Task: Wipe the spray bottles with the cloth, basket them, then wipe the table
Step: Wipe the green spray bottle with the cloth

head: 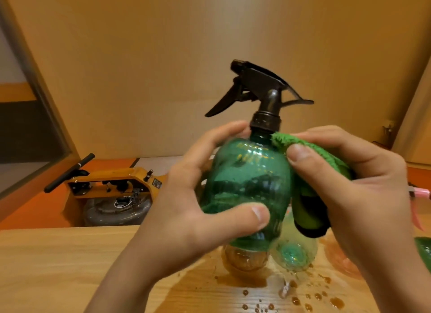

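Warm amber light is cast throughout; highlights are caught on the spray bottle; lines at 9 and 3 o'clock are bowed.

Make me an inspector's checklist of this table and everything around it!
Surface: wooden table, wet, with a puddle and scattered drops.
Job's things: green spray bottle with a black trigger, held upright above the table; green cloth against its shoulder; amber bottle and pale bottle on the table below, partly hidden. No basket seen.
Clutter: pink item and green item at the right edge, cut off.
Hands: left hand grips the bottle's body; right hand holds the cloth.
Cables: nothing seen.
Surroundings: yellow machine beyond the table; tan wall.
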Action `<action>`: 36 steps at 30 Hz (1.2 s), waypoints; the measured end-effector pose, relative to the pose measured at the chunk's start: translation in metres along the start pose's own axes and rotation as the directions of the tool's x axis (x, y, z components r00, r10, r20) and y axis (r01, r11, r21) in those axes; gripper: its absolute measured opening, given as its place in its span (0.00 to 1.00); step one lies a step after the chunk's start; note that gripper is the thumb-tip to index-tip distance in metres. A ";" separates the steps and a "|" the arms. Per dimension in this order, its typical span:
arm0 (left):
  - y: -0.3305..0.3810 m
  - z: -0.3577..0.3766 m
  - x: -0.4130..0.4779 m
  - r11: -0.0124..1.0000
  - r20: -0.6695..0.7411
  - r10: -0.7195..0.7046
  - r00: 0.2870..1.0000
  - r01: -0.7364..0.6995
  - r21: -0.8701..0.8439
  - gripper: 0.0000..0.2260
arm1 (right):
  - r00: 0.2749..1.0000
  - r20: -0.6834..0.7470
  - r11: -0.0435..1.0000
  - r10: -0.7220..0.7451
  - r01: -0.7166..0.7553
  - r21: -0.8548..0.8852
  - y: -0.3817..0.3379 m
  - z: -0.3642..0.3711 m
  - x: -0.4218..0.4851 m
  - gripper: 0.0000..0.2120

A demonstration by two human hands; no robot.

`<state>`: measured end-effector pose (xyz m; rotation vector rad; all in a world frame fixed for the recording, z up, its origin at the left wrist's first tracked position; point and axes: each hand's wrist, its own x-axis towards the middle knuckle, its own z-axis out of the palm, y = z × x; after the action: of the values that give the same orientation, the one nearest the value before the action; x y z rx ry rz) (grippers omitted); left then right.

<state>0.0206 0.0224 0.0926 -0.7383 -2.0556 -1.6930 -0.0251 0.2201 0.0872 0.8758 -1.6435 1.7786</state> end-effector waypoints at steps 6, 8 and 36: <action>0.002 -0.007 0.000 0.998 -0.037 0.020 0.999 -0.022 -0.055 0.33 | 0.998 0.060 1.000 0.008 -0.009 0.024 -0.004 0.006 -0.003 0.03; 0.005 -0.002 -0.003 0.998 0.019 0.005 1.000 -0.004 -0.066 0.33 | 0.999 -0.009 0.997 0.052 -0.052 0.052 -0.003 0.008 -0.002 0.03; 0.003 -0.004 -0.001 0.968 -0.018 -0.004 1.000 0.009 0.249 0.32 | 0.969 0.248 0.997 0.012 0.006 -0.071 -0.005 -0.006 0.004 0.05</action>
<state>0.0226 0.0184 0.0949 -0.6324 -2.2070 -1.4021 -0.0240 0.2266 0.0932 1.1005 -1.8528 1.6536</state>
